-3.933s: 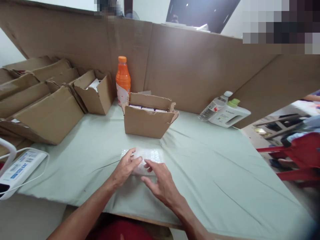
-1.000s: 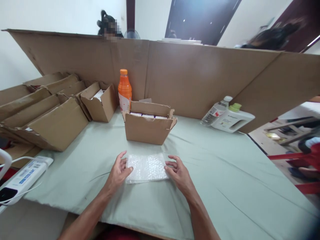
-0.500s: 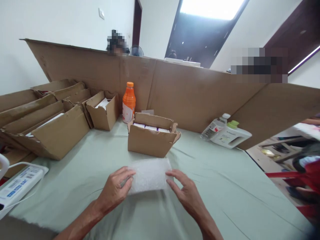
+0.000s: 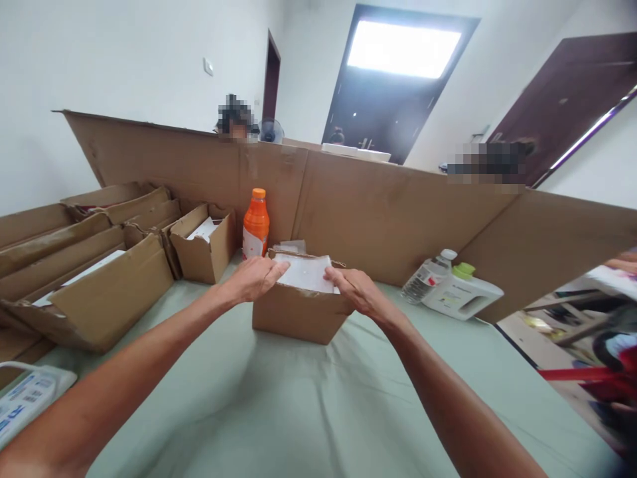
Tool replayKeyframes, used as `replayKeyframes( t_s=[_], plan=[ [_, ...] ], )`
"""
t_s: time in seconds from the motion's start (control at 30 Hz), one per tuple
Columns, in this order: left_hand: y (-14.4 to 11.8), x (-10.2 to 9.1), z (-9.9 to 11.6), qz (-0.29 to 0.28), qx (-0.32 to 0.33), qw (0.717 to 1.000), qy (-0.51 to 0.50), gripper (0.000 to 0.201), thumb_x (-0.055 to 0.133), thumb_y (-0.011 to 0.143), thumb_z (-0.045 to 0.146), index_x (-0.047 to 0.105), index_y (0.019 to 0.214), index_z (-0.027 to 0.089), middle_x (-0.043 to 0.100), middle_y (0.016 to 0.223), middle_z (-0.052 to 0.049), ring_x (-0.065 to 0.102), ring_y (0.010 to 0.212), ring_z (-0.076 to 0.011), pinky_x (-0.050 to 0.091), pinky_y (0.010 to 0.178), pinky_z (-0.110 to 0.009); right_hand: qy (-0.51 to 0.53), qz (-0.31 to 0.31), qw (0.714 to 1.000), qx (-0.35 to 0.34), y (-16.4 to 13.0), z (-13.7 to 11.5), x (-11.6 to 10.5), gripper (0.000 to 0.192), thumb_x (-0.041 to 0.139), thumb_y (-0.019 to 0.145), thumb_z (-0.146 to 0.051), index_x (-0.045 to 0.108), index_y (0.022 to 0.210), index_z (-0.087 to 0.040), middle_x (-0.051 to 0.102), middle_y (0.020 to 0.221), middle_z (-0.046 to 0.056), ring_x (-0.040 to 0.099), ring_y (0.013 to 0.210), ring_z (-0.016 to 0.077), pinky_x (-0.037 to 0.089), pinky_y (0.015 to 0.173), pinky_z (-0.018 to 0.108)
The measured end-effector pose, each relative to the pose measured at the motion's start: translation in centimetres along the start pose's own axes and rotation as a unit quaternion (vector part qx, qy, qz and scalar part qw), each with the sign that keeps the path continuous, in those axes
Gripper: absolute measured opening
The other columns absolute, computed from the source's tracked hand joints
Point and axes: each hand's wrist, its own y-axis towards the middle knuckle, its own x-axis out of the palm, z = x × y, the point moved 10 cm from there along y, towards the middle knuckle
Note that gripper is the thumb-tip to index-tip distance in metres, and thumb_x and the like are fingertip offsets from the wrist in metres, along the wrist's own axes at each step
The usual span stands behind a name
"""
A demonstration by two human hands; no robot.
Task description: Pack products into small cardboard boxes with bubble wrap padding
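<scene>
A white, see-through sheet of bubble wrap point(image 4: 304, 273) lies across the top of a small cardboard box point(image 4: 293, 317) on the table. My left hand point(image 4: 256, 277) pinches the sheet's left end between thumb and fingers, over the box's left side. At the right end, my right hand point(image 4: 351, 287) grips the sheet the same way, by the box's right rim. The wrap and my hands cover most of the box's opening, so its contents are hidden now.
Open cardboard boxes point(image 4: 119, 285) crowd the left side. An orange bottle point(image 4: 256, 222) stands behind my left hand. A clear bottle point(image 4: 428, 275) and a white jug point(image 4: 462, 292) are at right. A cardboard wall point(image 4: 368, 199) closes the back. A power strip point(image 4: 34, 398) lies front left.
Both hands have moved forward with the bubble wrap, from the cloth in front of the box to over its top. The view has tilted up somewhat.
</scene>
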Motion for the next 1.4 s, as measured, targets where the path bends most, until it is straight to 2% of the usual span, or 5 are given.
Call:
replayKeyframes(
  t_s=[0.53, 0.83, 1.1, 1.27, 1.4],
  plan=[
    [3.9, 4.2, 0.9, -0.153, 0.026, 0.980, 0.122, 0.068, 0.020, 0.100, 0.055, 0.076, 0.083, 0.020, 0.075, 0.085, -0.015, 0.066, 0.095, -0.0335, 0.043, 0.084, -0.046, -0.065, -0.183, 0.980, 0.040, 3.7, 1.7, 3.7, 0.049, 0.042, 0.098, -0.043, 0.076, 0.078, -0.015, 0.076, 0.079, 0.010, 0.068, 0.071, 0.0182, 0.045, 0.064, 0.024],
    [1.3, -1.9, 3.6, 0.061, 0.048, 0.989, 0.129, 0.053, 0.032, 0.099, 0.045, 0.075, 0.095, 0.014, 0.069, 0.110, -0.017, 0.055, 0.110, -0.0323, 0.029, 0.105, -0.053, -0.151, -0.079, 0.985, 0.035, 1.6, 0.5, -0.1, 0.029, 0.049, 0.092, -0.033, 0.074, 0.093, -0.019, 0.075, 0.100, 0.014, 0.067, 0.099, 0.0287, 0.043, 0.079, 0.033],
    [4.0, 2.9, 1.9, -0.132, 0.059, 0.989, -0.031, 0.066, 0.025, 0.098, 0.057, 0.069, 0.066, 0.018, 0.070, 0.066, -0.008, 0.065, 0.064, -0.0213, 0.043, 0.062, -0.028, -0.031, -0.139, 0.988, -0.063, 3.0, -0.9, 1.8, 0.049, 0.045, 0.094, -0.054, 0.070, 0.069, -0.019, 0.071, 0.076, 0.003, 0.064, 0.072, 0.0173, 0.043, 0.064, 0.025],
    [1.7, 1.5, 1.9, -0.071, 0.069, 0.993, -0.071, 0.053, 0.029, 0.098, 0.047, 0.072, 0.087, 0.017, 0.075, 0.098, -0.013, 0.069, 0.095, -0.0260, 0.049, 0.086, -0.036, 0.020, -0.013, 0.999, -0.049, 1.0, 0.6, -0.8, 0.041, 0.039, 0.095, -0.042, 0.072, 0.093, -0.018, 0.074, 0.097, 0.006, 0.066, 0.090, 0.0212, 0.048, 0.082, 0.032],
    [-4.7, -3.1, -1.3, 0.191, 0.016, 0.969, -0.153, 0.041, 0.041, 0.095, 0.043, 0.065, 0.120, 0.020, 0.060, 0.137, -0.012, 0.052, 0.130, -0.0259, 0.039, 0.112, -0.042, 0.124, 0.285, 0.951, -0.007, -6.8, 5.2, -4.1, 0.033, 0.044, 0.094, -0.041, 0.069, 0.101, -0.021, 0.070, 0.120, 0.010, 0.061, 0.116, 0.0252, 0.043, 0.103, 0.042]
  ],
)
